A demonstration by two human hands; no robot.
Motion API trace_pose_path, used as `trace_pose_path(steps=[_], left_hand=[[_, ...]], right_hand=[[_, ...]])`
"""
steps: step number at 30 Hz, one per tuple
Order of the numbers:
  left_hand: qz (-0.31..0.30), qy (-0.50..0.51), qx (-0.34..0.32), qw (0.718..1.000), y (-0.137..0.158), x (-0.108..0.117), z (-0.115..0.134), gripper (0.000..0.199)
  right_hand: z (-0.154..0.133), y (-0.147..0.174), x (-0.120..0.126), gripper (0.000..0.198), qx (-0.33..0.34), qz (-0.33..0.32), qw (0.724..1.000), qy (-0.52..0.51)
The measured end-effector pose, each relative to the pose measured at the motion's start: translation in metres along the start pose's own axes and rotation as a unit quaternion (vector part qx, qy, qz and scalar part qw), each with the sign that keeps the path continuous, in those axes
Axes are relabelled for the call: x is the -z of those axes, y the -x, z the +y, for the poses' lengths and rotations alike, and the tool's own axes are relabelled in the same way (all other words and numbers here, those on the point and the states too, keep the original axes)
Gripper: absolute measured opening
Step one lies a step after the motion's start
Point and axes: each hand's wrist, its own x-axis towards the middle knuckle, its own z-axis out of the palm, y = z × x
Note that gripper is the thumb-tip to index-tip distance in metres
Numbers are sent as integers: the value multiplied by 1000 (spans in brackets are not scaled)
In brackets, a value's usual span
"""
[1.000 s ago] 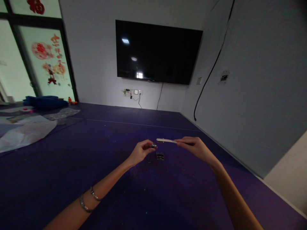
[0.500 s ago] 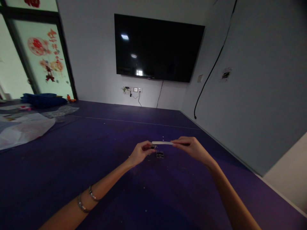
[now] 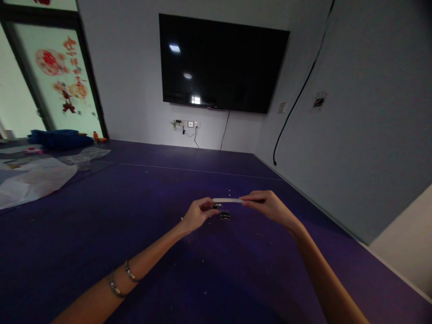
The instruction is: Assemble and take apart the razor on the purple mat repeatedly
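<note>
A slim white strip (image 3: 227, 200), slightly bowed, spans the gap between my two hands above the purple surface (image 3: 216, 279). My right hand (image 3: 270, 208) pinches its right end between thumb and fingers. The strip's left end meets the fingers of my left hand (image 3: 199, 215). Between that hand's thumb and fingers is a small dark part with shiny edges (image 3: 216, 205), just under the strip; its kind is too small to make out. Below the strip, near my left thumb, is a small dark block with clear edges (image 3: 225, 216).
Clear and white plastic sheets (image 3: 40, 182) lie at the left, with a dark blue cloth bundle (image 3: 60, 139) and a small orange item (image 3: 97, 137) behind. A television (image 3: 222, 63) hangs on the far wall. A black cable (image 3: 297, 101) hangs along the right wall.
The whole view has shifted slightly upward. My hands keep the same hold on the white strip and the small dark part, with almost no movement.
</note>
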Motion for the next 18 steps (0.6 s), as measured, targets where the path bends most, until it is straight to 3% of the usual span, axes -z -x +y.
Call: trace_pose_path(steps=[18], left_hand=[[-15, 19, -9, 1000, 4, -4, 9, 14]], right_hand=[[1, 1, 1, 28, 0, -31, 998, -63]])
